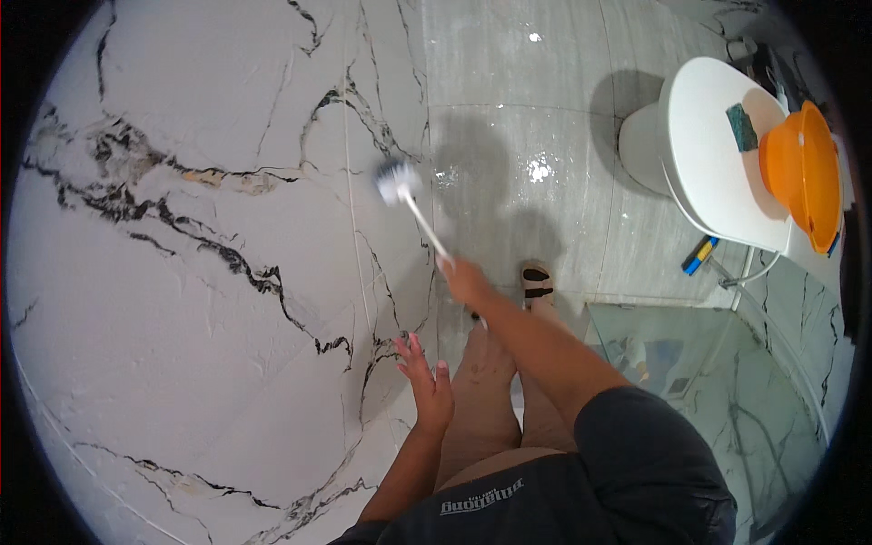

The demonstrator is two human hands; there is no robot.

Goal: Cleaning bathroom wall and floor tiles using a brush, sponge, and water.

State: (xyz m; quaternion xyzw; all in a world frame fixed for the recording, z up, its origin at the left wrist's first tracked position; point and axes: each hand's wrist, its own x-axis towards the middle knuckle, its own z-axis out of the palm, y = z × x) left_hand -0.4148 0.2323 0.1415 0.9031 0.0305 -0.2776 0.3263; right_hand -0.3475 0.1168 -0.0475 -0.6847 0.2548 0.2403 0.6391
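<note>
Long-handled brush [416, 212] at the white, black-veined wall [209, 336]
Wet grey floor [509, 82] meets the wall's foot; the left hand [429, 386] hangs near the wall, splayed, holding nothing, while the right hand [466, 280] is wrapped around the handle [427, 231]. The blurred bristled head [396, 182] shows before the low wall, contact unclear. Scrubbing seems in hand; a stroke would call for steady pressure.
</note>
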